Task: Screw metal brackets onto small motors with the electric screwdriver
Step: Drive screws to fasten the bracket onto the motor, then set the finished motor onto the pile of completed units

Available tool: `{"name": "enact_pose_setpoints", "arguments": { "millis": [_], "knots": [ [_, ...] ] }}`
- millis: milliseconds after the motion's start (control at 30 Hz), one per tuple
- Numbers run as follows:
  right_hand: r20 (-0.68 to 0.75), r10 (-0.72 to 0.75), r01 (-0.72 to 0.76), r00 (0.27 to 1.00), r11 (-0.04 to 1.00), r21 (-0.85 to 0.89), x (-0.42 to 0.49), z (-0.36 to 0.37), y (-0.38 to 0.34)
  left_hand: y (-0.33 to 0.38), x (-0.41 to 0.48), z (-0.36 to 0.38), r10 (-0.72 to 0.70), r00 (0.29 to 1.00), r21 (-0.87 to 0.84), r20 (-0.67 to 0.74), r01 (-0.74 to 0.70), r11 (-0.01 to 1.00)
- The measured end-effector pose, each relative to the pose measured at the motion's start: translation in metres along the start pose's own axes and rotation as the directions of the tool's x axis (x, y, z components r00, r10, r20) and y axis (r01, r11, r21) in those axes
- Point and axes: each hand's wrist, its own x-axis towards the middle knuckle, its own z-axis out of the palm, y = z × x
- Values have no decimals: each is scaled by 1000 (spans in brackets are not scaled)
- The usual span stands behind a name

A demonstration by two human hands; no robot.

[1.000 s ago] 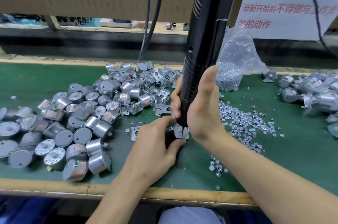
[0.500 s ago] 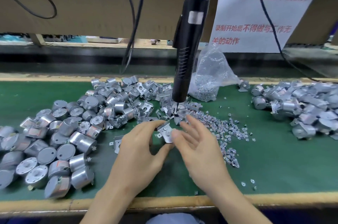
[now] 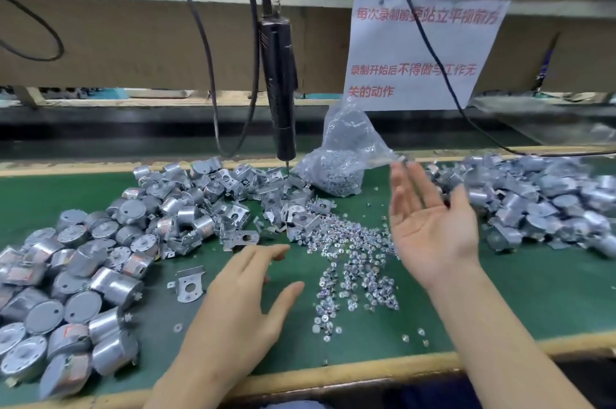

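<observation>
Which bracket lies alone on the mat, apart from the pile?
The bracket just left of the left hand, on bare green mat; the others lie heaped among motors.

The green worktop (image 3: 500,292) was seen strewn with motors (image 3: 133,211), metal brackets (image 3: 190,285), loose screws (image 3: 353,262) and a clear bag (image 3: 343,158).

The paper sign (image 3: 423,51) reads in red "每次录制前要站立平视前方" and "录制开始后不得做与工作无关的动作".

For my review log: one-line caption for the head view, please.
Empty-handed moment: left hand and right hand open, electric screwdriver hangs free above motors, brackets and screws.
</observation>
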Motion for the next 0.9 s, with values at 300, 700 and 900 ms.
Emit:
{"name": "enact_pose_setpoints", "arguments": {
  "millis": [300, 700, 900],
  "knots": [
    [273, -38, 259, 961, 456, -852, 8, 39, 80, -27, 1, -18, -154, 975, 204, -160, 185, 961],
    [591, -77, 586, 803, 276, -762, 31, 115, 111, -51, 7, -41, -310, 944, 528, -113, 322, 786],
    [629, -167, 633, 759, 413, -654, 27, 104, 118, -47, 10, -41, -370, 919, 574, -139, 379, 726]
  ]
}}
